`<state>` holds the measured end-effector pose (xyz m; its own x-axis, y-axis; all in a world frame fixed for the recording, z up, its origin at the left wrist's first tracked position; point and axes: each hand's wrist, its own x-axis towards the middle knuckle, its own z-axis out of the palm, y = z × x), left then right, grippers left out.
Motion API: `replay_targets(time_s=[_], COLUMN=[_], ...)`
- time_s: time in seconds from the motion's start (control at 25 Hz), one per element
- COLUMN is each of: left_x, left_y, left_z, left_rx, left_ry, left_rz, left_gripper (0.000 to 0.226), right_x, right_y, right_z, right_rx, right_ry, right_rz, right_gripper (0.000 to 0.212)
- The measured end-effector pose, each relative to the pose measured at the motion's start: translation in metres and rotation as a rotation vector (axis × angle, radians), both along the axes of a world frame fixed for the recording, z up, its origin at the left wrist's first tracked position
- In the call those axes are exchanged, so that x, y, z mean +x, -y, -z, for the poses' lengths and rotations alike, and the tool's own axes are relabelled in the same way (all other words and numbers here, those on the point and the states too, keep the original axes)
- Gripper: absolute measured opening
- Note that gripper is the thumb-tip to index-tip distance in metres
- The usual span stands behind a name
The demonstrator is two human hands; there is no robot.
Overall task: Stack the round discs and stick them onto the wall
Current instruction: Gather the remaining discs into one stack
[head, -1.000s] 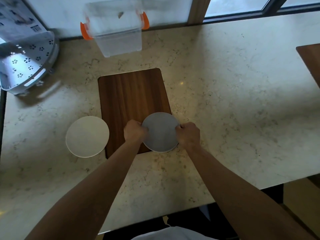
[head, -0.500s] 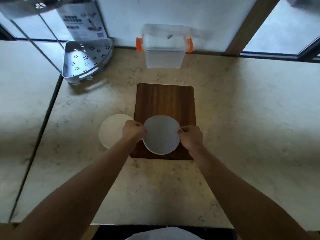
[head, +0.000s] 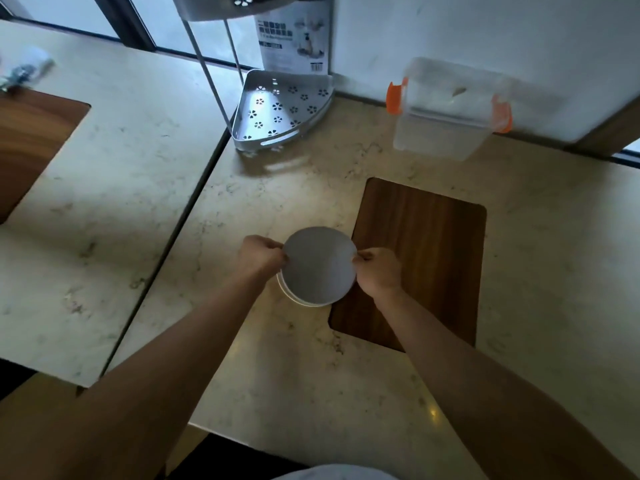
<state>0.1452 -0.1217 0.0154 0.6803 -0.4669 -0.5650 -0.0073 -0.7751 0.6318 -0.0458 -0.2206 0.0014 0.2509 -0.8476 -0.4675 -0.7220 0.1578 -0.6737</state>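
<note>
I hold a grey round disc (head: 320,265) by its two sides, my left hand (head: 260,256) pinching the left edge and my right hand (head: 378,271) pinching the right edge. The disc hovers almost exactly over a white round disc (head: 294,297), of which only a thin crescent shows at the lower left. Both discs are just left of the wooden board (head: 426,258) on the marble counter. The white wall (head: 485,29) rises behind the counter at the top right.
A perforated metal corner shelf (head: 280,109) on thin poles stands at the back, with a printed package (head: 294,32) leaning behind it. A clear plastic box with orange clips (head: 446,109) sits against the wall. A second counter with another wooden board (head: 31,143) lies to the left.
Both hands have carried the grey disc left, off the wooden board, until it sits over the white disc. The view has swung to the left.
</note>
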Motion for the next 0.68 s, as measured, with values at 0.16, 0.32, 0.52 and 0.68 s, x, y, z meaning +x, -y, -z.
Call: replay_targets(time_s=[0.16, 0.32, 0.52, 0.68], left_x=[0.003, 0.004, 0.003, -0.002], left_y=[0.0, 0.0, 0.0, -0.002], left_z=[0.009, 0.019, 0.023, 0.023], left_rx=[0.022, 0.027, 0.025, 0.038], left_ry=[-0.025, -0.02, 0.028, 0.117], left_rz=[-0.012, -0.029, -0.013, 0.046], left_gripper=[0.022, 0.018, 0.018, 0.023], right_x=[0.007, 0.006, 0.008, 0.008], right_y=[-0.001, -0.002, -0.004, -0.008], right_z=[0.013, 0.021, 0.021, 0.019], right_rx=[0.003, 0.002, 0.04, 0.011], right_ry=[-0.066, -0.072, -0.023, -0.052], right_rz=[-0.038, -0.015, 0.022, 0.023], right_gripper=[0.029, 0.021, 0.018, 0.023])
